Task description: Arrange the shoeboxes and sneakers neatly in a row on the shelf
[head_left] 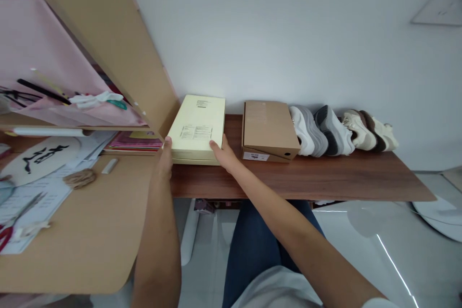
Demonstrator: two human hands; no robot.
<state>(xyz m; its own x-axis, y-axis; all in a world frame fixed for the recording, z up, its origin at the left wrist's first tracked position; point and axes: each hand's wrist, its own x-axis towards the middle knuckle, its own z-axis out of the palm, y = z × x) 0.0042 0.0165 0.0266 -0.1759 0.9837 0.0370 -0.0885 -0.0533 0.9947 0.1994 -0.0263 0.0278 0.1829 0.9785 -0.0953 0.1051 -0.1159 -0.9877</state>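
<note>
A pale yellow lidded box [198, 125] with small printed text lies flat on the brown wooden shelf [346, 180], close to the wall. My left hand [166, 158] grips its near left corner, thumb at the top edge. On the near right corner is my right hand [223, 153], its thumb along the edge and the other fingers partly hidden behind the side. To the right, apart from the yellow box, sits a brown cardboard shoebox [269, 125] with a white label, its lid slightly tilted.
Several shoes [334, 132] stand in a row right of the shoebox. At left, a tan desk [104, 221] holds papers, red-handled scissors [14, 224], an eraser [109, 166] and an oval card with black brushwork [41, 161]. A desk hutch panel [144, 67] rises beside the yellow box.
</note>
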